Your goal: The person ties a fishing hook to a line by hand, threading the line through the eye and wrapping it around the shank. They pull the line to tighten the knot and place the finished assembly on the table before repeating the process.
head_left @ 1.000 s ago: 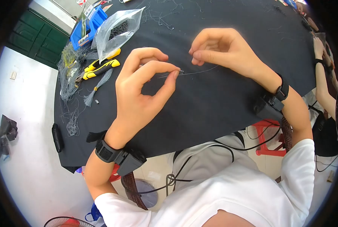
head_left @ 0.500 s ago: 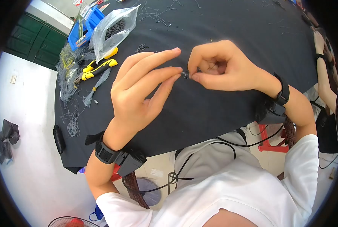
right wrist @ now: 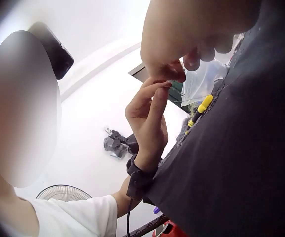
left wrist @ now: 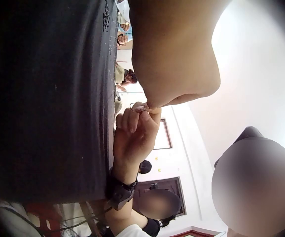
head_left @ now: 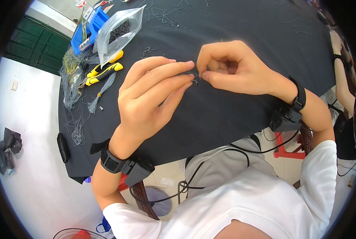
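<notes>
Tiny dark metal piece (head_left: 195,81) sits just above the middle of the head view, caught between the fingertips of both hands over the black cloth-covered table (head_left: 233,119). The left hand (head_left: 150,99) reaches in from the lower left with its fingers stretched long and its thumb and fingertips pinching the piece. The right hand (head_left: 233,67) comes from the right, thumb and forefinger pinching the same spot, the other fingers curled into the palm. The wrist views show the fingertips (left wrist: 141,107) meeting but hide the piece itself. Whether a thread runs from it cannot be told.

The main risk, as I judge it, is a slip. The piece is so small that only the very tips hold it, and a slight shift of pressure could let it spring free. On the black cloth a dark piece would be hard to find, all the more among the loose thread scraps lying about. Pulling the two hands apart unevenly could also bend it. The clear plastic bag of dark bits (head_left: 120,32) and the yellow-handled pliers (head_left: 104,71) lie well apart at the upper left.
</notes>
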The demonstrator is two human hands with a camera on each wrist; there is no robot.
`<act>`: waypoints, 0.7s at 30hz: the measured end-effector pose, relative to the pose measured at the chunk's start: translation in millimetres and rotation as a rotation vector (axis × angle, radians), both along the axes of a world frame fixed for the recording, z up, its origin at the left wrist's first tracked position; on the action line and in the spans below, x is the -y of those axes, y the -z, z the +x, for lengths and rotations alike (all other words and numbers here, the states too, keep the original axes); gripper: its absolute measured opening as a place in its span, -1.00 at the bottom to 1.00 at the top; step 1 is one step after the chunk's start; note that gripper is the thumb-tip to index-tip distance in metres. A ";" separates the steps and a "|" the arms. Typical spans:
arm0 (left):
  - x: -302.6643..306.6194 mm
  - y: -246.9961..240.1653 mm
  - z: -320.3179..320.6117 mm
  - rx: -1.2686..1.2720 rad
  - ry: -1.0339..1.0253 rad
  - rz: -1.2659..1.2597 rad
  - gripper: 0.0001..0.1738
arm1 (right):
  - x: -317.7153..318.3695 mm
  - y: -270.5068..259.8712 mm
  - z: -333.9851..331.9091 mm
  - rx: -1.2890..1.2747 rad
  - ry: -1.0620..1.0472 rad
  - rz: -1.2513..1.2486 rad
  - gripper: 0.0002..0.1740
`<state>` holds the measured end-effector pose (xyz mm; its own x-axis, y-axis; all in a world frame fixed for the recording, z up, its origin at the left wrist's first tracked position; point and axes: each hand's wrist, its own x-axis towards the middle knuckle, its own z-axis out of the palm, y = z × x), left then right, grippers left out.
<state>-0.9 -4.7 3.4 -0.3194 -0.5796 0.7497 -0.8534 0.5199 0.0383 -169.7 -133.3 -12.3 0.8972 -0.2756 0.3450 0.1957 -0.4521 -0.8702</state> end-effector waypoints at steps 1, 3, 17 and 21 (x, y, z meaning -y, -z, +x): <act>0.1 0.1 0.0 0.000 0.002 0.002 -0.77 | -0.3 0.4 0.1 -0.004 -0.006 0.001 -0.95; 0.2 0.3 0.0 0.002 0.012 0.007 -0.77 | -0.7 0.7 0.2 -0.013 -0.017 0.005 -0.95; 0.0 -0.6 -1.2 -0.002 0.019 0.021 -0.76 | 0.2 2.4 1.0 -0.029 -0.022 0.005 -0.92; 0.7 2.4 -1.0 -0.017 0.030 0.018 -0.77 | 0.5 1.3 1.1 -0.047 -0.028 -0.018 -0.94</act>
<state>-1.9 -5.3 1.0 -0.3243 -0.5836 0.7444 -0.8365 0.5444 0.0623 -168.7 -133.8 -13.6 0.9199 -0.2442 0.3068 0.1673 -0.4631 -0.8704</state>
